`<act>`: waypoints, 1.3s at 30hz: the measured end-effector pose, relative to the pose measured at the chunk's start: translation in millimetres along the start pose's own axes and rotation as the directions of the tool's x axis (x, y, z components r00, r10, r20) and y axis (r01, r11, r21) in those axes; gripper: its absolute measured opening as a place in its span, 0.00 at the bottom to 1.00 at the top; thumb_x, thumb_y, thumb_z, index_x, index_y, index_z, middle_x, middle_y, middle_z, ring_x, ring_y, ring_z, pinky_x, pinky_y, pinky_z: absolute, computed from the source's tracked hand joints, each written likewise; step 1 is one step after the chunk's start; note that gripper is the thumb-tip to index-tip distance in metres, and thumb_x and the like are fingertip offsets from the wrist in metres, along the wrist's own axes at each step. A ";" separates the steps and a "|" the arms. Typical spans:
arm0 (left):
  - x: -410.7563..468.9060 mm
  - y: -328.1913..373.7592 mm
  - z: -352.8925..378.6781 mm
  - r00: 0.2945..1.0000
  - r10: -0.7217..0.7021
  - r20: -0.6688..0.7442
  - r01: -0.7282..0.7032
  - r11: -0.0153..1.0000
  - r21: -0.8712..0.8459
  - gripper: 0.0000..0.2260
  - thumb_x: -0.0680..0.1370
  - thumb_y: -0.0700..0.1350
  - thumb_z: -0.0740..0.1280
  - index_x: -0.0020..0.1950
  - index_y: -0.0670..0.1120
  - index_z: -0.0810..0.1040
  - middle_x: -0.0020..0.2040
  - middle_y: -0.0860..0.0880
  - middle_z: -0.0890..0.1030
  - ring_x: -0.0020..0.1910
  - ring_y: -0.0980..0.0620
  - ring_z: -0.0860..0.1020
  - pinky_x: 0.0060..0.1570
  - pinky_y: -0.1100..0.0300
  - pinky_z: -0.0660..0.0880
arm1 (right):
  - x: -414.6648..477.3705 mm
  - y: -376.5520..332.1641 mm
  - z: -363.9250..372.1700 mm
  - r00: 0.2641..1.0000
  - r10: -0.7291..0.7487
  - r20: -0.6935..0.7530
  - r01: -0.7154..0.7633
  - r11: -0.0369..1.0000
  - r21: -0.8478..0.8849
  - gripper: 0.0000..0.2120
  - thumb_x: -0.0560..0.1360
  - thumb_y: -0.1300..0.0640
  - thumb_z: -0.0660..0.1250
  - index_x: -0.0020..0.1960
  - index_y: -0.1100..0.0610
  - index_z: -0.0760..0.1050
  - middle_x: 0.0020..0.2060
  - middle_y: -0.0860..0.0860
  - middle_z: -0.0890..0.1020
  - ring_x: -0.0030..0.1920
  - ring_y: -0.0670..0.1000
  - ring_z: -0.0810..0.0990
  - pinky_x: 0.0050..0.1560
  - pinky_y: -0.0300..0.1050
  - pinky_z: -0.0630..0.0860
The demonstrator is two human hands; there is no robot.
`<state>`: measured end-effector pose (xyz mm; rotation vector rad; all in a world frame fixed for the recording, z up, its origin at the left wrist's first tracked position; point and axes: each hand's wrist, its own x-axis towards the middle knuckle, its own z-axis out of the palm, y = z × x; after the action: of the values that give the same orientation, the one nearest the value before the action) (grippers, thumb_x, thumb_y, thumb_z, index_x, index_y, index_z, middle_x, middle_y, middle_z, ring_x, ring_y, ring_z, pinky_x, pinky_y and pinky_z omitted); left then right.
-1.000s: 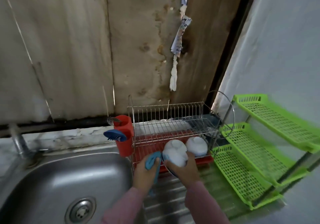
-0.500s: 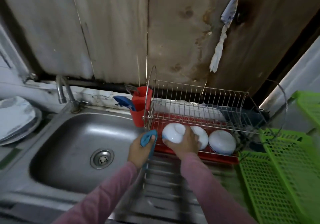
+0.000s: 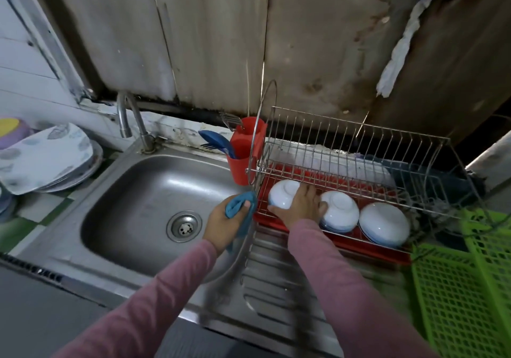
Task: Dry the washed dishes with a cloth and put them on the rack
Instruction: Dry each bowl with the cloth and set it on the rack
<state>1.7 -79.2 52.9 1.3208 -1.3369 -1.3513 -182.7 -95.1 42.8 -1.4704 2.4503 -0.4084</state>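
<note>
I can read no text, label, brand or number anywhere on my feed. The bowls (image 3: 384,227), the plates (image 3: 47,158) and the red cup (image 3: 243,147) carry no writing that I can make out.

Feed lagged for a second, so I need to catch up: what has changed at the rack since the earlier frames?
The right hand carried the white bowl from in front of the rack down onto its lower tier, upside down, left of the other two bowls, and still holds it. Unchanged: the left hand grips the blue cloth beside the rack.
</note>
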 end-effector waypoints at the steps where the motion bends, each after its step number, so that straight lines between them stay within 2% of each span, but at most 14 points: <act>1: -0.5 -0.2 -0.7 1.000 -0.001 -0.005 0.000 1.000 -0.010 0.09 0.80 0.47 0.67 0.59 0.48 0.79 0.50 0.49 0.83 0.50 0.49 0.82 0.51 0.55 0.80 | -0.3 0.6 0.9 1.000 -0.010 0.003 0.010 1.000 -0.003 0.48 0.65 0.32 0.74 0.74 0.56 0.58 0.71 0.55 0.66 0.71 0.57 0.64 0.69 0.55 0.60; 5: -5.3 0.7 -3.2 1.000 0.020 -0.021 -0.021 0.999 -0.044 0.04 0.80 0.46 0.66 0.54 0.53 0.79 0.47 0.52 0.83 0.45 0.56 0.81 0.42 0.67 0.78 | -12.4 3.4 1.7 1.000 -0.016 -0.021 0.018 0.995 0.099 0.46 0.71 0.34 0.69 0.78 0.57 0.54 0.77 0.54 0.58 0.78 0.56 0.51 0.75 0.60 0.52; 8: -9.3 0.6 -8.3 0.999 0.031 -0.027 -0.033 0.997 -0.068 0.04 0.80 0.47 0.66 0.54 0.53 0.78 0.48 0.52 0.83 0.46 0.56 0.80 0.41 0.68 0.77 | -34.6 1.2 2.7 0.997 -0.005 -0.075 0.025 0.963 0.269 0.45 0.75 0.38 0.67 0.80 0.57 0.50 0.79 0.53 0.55 0.79 0.56 0.48 0.76 0.61 0.47; 11: -13.1 -4.1 -20.0 0.999 0.037 -0.021 -0.039 0.996 -0.081 0.06 0.80 0.48 0.66 0.57 0.52 0.78 0.50 0.51 0.82 0.49 0.53 0.81 0.43 0.65 0.77 | -62.1 -5.5 8.0 0.992 0.028 -0.125 0.026 0.911 0.412 0.42 0.76 0.42 0.69 0.80 0.58 0.53 0.79 0.55 0.58 0.79 0.57 0.53 0.77 0.58 0.51; 14: -17.8 -5.3 -38.6 0.999 0.030 -0.038 -0.033 0.994 -0.101 0.05 0.80 0.48 0.66 0.55 0.53 0.78 0.49 0.50 0.82 0.48 0.52 0.81 0.42 0.67 0.77 | -84.2 -21.6 15.3 0.997 0.037 -0.063 -0.002 0.871 0.492 0.37 0.76 0.44 0.68 0.78 0.58 0.58 0.76 0.58 0.63 0.76 0.59 0.59 0.76 0.57 0.58; 18: -22.5 -12.4 -81.1 0.997 0.021 -0.079 -0.030 0.993 -0.112 0.06 0.80 0.49 0.66 0.56 0.52 0.78 0.50 0.51 0.82 0.48 0.52 0.81 0.42 0.67 0.77 | -109.5 -66.1 30.3 0.997 -0.039 0.073 -0.012 0.805 0.593 0.36 0.73 0.35 0.65 0.74 0.53 0.65 0.71 0.54 0.71 0.68 0.56 0.73 0.68 0.58 0.72; 21: -30.9 -22.8 -131.5 0.992 -0.001 -0.129 -0.012 0.995 -0.102 0.12 0.79 0.54 0.68 0.59 0.50 0.79 0.50 0.49 0.83 0.49 0.50 0.82 0.47 0.60 0.80 | -126.8 -111.4 44.6 0.985 -0.143 0.101 0.061 0.819 0.570 0.25 0.79 0.47 0.65 0.73 0.56 0.68 0.68 0.54 0.73 0.68 0.55 0.72 0.69 0.48 0.68; 23: -38.7 -30.0 -173.9 0.985 0.002 -0.171 -0.019 0.995 -0.100 0.09 0.78 0.52 0.69 0.54 0.49 0.80 0.47 0.47 0.84 0.46 0.49 0.82 0.49 0.54 0.80 | -142.0 -149.7 58.9 0.972 -0.198 0.130 0.096 0.831 0.547 0.22 0.81 0.48 0.63 0.72 0.55 0.68 0.69 0.52 0.73 0.68 0.53 0.71 0.66 0.42 0.65; 25: -48.7 -36.8 -219.2 0.975 0.026 -0.219 -0.046 0.995 -0.084 0.06 0.79 0.49 0.69 0.51 0.47 0.80 0.44 0.47 0.83 0.43 0.51 0.81 0.46 0.55 0.79 | -161.0 -192.7 74.8 0.951 -0.258 0.169 0.124 0.822 0.556 0.19 0.82 0.49 0.62 0.70 0.55 0.70 0.67 0.51 0.73 0.63 0.50 0.73 0.61 0.39 0.66; 27: -59.4 -40.2 -266.1 0.962 0.034 -0.270 -0.057 0.995 -0.078 0.04 0.79 0.48 0.69 0.52 0.50 0.80 0.46 0.48 0.83 0.44 0.53 0.80 0.48 0.57 0.78 | -179.9 -234.4 95.0 0.933 -0.306 0.188 0.146 0.801 0.581 0.17 0.81 0.49 0.62 0.67 0.55 0.72 0.65 0.52 0.75 0.59 0.49 0.75 0.60 0.41 0.69; 30: -74.1 -52.4 -336.2 0.933 0.031 -0.359 -0.069 0.993 -0.095 0.03 0.79 0.47 0.68 0.51 0.55 0.79 0.47 0.52 0.83 0.44 0.56 0.80 0.48 0.62 0.78 | -208.3 -295.1 122.3 0.899 -0.386 0.209 0.209 0.794 0.571 0.18 0.81 0.48 0.62 0.67 0.56 0.73 0.64 0.52 0.76 0.64 0.51 0.74 0.62 0.41 0.68; 32: -86.0 -58.3 -377.5 0.908 0.023 -0.417 -0.065 0.994 -0.089 0.02 0.79 0.46 0.68 0.50 0.53 0.79 0.44 0.52 0.82 0.42 0.57 0.79 0.46 0.64 0.76 | -223.5 -330.2 138.8 0.881 -0.421 0.216 0.235 0.785 0.573 0.17 0.81 0.49 0.62 0.66 0.56 0.74 0.62 0.51 0.77 0.62 0.50 0.75 0.58 0.37 0.65; 35: -105.9 -67.1 -438.6 0.878 0.007 -0.478 -0.051 0.995 -0.080 0.03 0.80 0.45 0.68 0.52 0.48 0.80 0.44 0.50 0.82 0.42 0.56 0.78 0.45 0.65 0.75 | -247.7 -384.9 162.6 0.851 -0.453 0.268 0.219 0.768 0.602 0.14 0.81 0.50 0.63 0.62 0.56 0.75 0.59 0.52 0.79 0.57 0.49 0.75 0.55 0.38 0.67; 39: -124.1 -80.0 -509.5 0.823 -0.039 -0.566 -0.011 0.996 -0.085 0.04 0.80 0.45 0.67 0.53 0.51 0.80 0.47 0.51 0.83 0.45 0.55 0.79 0.52 0.57 0.77 | -271.1 -452.2 192.3 0.785 -0.521 0.333 0.233 0.748 0.621 0.12 0.82 0.51 0.61 0.60 0.56 0.75 0.58 0.50 0.78 0.56 0.50 0.76 0.60 0.44 0.71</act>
<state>529.0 -22.0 44.3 1.5195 -0.8462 -0.8960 378.2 -79.0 48.9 -1.5644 1.4398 -0.6622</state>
